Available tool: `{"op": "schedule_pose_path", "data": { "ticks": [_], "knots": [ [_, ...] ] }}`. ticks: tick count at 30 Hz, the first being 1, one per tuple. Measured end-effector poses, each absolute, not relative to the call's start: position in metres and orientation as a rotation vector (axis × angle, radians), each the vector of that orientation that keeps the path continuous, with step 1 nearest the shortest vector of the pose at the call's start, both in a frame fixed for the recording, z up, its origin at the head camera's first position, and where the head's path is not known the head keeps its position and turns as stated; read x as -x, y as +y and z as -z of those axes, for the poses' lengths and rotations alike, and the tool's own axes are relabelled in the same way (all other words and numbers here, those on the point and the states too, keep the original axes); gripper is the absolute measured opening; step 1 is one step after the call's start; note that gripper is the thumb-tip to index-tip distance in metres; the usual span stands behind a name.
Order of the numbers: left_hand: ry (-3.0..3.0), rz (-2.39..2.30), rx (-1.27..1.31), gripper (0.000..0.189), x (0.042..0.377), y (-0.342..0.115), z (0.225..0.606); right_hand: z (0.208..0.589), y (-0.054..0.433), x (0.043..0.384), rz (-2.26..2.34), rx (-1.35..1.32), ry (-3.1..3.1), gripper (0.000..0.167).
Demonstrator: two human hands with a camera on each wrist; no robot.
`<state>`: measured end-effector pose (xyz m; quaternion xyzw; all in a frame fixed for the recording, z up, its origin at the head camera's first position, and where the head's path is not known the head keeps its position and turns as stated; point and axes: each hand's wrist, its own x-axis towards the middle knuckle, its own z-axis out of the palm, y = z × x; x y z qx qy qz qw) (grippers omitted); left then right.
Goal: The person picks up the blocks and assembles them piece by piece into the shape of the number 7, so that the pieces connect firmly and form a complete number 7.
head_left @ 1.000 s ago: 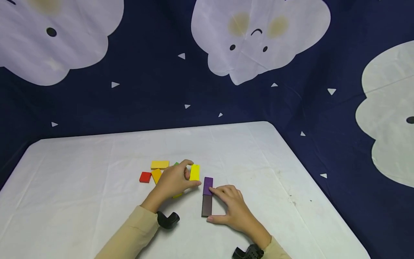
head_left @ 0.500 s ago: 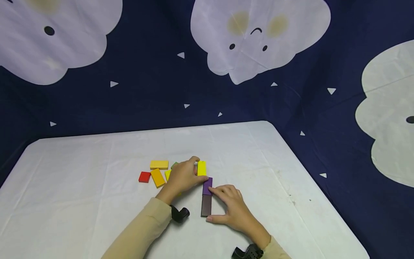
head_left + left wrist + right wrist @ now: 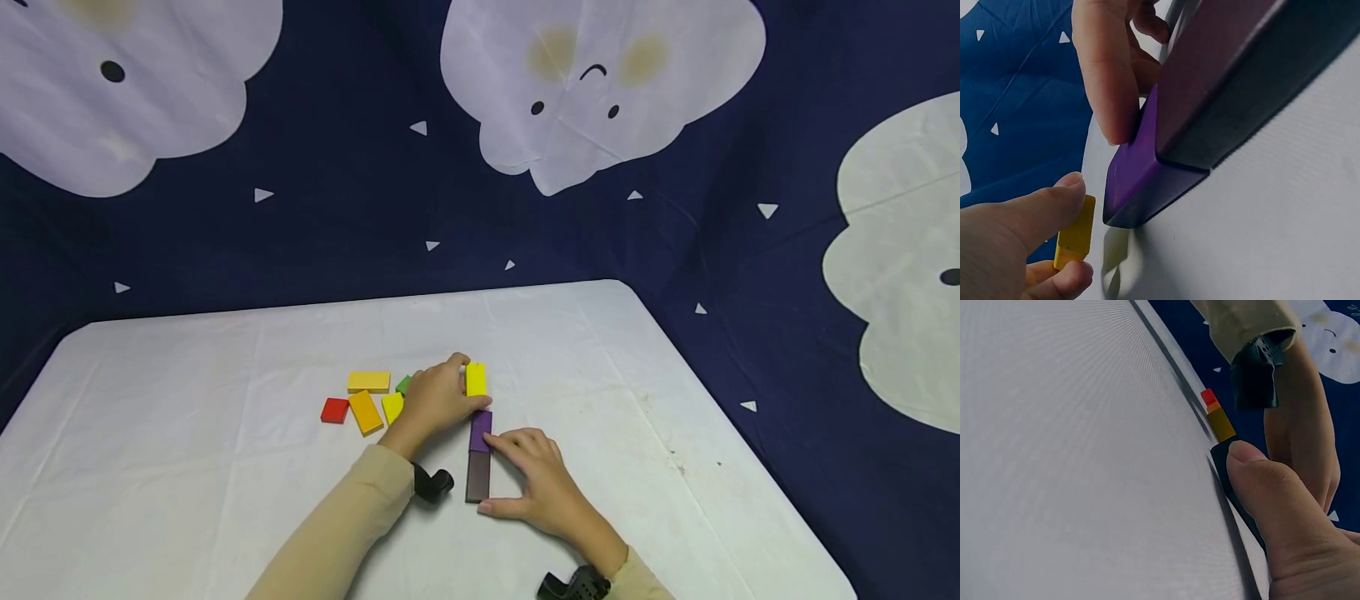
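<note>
My left hand [image 3: 435, 398] pinches a bright yellow block [image 3: 476, 379] between thumb and fingers. In the left wrist view this yellow block [image 3: 1074, 228] is apart from the purple block [image 3: 1132, 181]. The purple block [image 3: 481, 432] and a dark brown block [image 3: 477, 477] lie end to end in a row on the table. Beside that row is my right hand [image 3: 547, 483]; its extended index finger touches the purple block, and its thumb lies at the brown block's near end. The right wrist view shows the thumb [image 3: 1272, 494] against the dark block [image 3: 1225, 469].
Left of my left hand lie a red block [image 3: 334, 410], an orange block [image 3: 366, 413], an amber block [image 3: 368, 382], another yellow block [image 3: 392, 407] and a partly hidden green block [image 3: 403, 385]. A white cloth covers the table [image 3: 225, 467]; a dark blue curtain [image 3: 352, 208] hangs behind.
My left hand has carried the yellow block to the right and slightly away from me, to beyond the purple block's far end. The right hand and the row have stayed in place.
</note>
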<state>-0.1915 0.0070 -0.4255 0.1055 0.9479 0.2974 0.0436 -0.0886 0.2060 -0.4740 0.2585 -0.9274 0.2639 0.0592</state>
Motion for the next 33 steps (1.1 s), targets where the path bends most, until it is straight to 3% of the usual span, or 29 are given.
{"op": "schedule_pose_path", "data": {
  "ticks": [33],
  "knots": [
    [2.833,-0.839,-0.311,0.068,0.1941,0.0147,0.4324,0.4764,0.2063,0.0894,-0.772,-0.794,-2.797,0.089]
  ]
}}
